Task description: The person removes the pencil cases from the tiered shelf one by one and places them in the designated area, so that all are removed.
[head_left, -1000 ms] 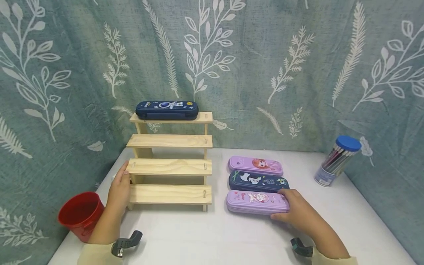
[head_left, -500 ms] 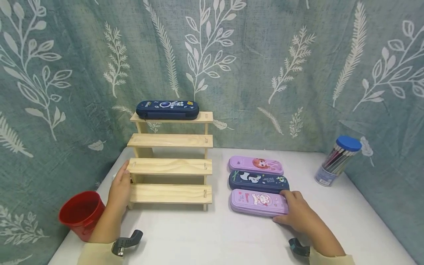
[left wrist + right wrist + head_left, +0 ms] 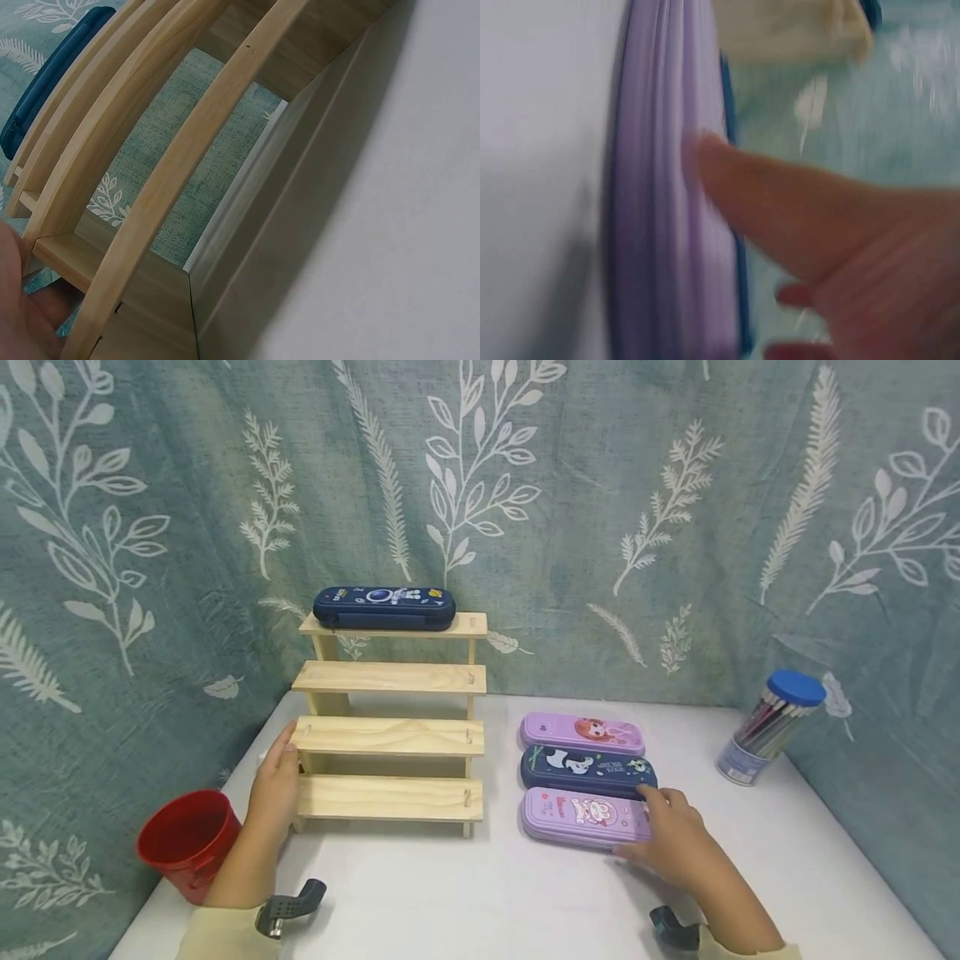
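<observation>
On the white table (image 3: 465, 893), the right hand (image 3: 671, 839) grips the near purple pencil case (image 3: 581, 816) at its right end. Left hand (image 3: 276, 777), fingers straight, rests against the wooden step shelf (image 3: 390, 735).

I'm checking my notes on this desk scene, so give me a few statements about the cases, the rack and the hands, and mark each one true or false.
1. A dark blue case lies on the top shelf of the wooden rack. True.
2. The right hand is on the nearest purple case. True.
3. The left hand holds the red cup. False: it rests against the rack's left side; the cup stands apart.
4. Three cases lie on the table right of the rack. True.
5. The pencil tub has a red lid. False: its lid is blue.
</observation>
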